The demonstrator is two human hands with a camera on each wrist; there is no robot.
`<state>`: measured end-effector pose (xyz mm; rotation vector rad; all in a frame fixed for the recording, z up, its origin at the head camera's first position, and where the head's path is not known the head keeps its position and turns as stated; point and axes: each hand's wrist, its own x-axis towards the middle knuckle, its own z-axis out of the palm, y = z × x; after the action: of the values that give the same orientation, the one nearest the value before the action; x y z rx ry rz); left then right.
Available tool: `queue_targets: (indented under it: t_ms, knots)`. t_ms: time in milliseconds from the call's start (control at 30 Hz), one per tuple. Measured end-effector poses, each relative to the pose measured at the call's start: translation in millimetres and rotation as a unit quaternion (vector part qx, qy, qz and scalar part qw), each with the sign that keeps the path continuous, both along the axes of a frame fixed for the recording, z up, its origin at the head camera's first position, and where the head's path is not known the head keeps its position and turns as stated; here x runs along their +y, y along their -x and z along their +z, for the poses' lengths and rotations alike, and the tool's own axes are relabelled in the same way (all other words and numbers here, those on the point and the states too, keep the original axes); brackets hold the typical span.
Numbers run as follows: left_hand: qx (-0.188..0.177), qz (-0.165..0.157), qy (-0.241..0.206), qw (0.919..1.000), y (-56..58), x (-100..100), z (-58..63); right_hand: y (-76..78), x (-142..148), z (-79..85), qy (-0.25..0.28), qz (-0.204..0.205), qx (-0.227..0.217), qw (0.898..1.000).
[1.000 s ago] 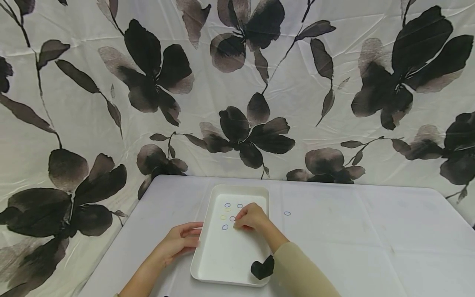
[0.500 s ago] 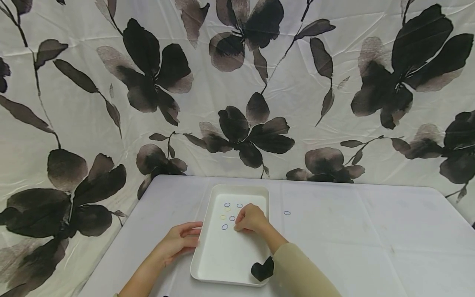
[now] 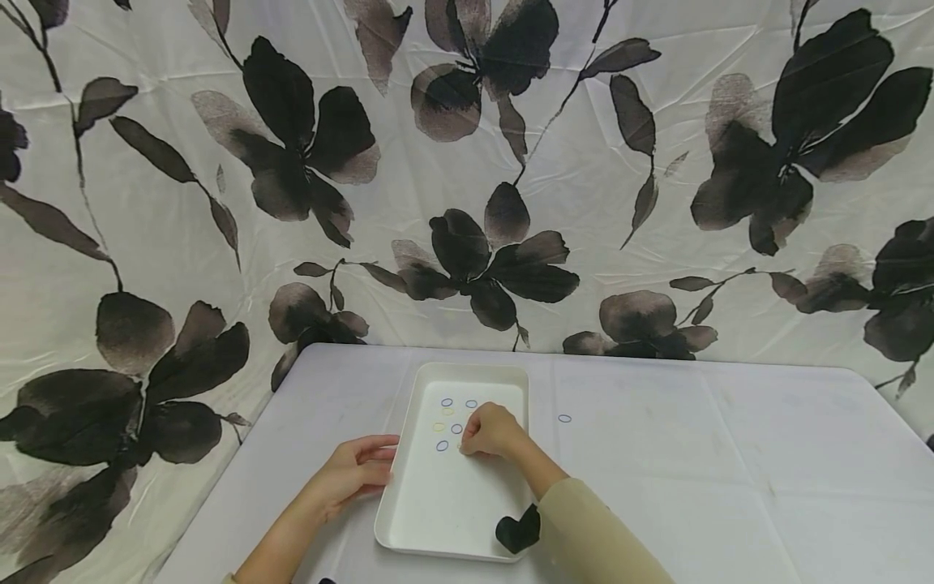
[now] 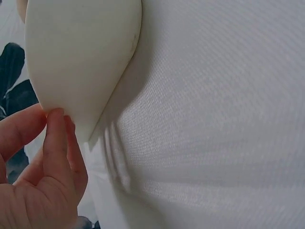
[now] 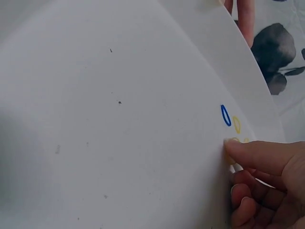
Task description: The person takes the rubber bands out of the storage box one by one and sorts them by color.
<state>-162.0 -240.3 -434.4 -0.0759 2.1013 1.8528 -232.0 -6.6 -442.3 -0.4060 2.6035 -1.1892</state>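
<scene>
In the head view a white tray (image 3: pixel 438 519) lies lengthwise on the table. My left hand (image 3: pixel 357 474) holds its left side; in the left wrist view thumb and fingers (image 4: pixel 56 138) pinch the rim. Over the tray's upper half, my right hand (image 3: pixel 496 430) reaches down with thumb and forefinger together. A thin yellow ring (image 5: pixel 234 139), like a small rubber band, shows at the thumb tip in the right wrist view, partly hidden by the thumb. Left of these fingertips lie several loose rings, among them a blue ring (image 3: pixel 442 446) and a pale yellow ring (image 3: pixel 439 426).
One more blue ring (image 3: pixel 565 418) lies on the white tablecloth (image 3: pixel 693 454), right of the tray. A black heart-shaped piece (image 3: pixel 518 529) overlaps the tray's near right corner beside the sleeve (image 3: pixel 598 527). Behind the table hangs a floral cloth (image 3: pixel 467 162).
My right hand has shifted very slightly toward me, its fingertips staying low over the same spot of the tray. The left hand and the loose rings keep their places.
</scene>
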Motion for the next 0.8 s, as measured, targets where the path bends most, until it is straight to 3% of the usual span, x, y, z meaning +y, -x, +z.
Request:
queue_targets:
  t_ms: [367,800]
  knots:
    - [0.008,0.014,0.042,0.9990,0.6,4.8,5.3,4.2,3.3,1.5,0.055,-0.010,-0.055,0.997]
    - [0.015,0.021,0.060,0.9979,0.6,5.8,3.4,4.0,1.8,7.1,0.111,-0.002,-0.106,0.988]
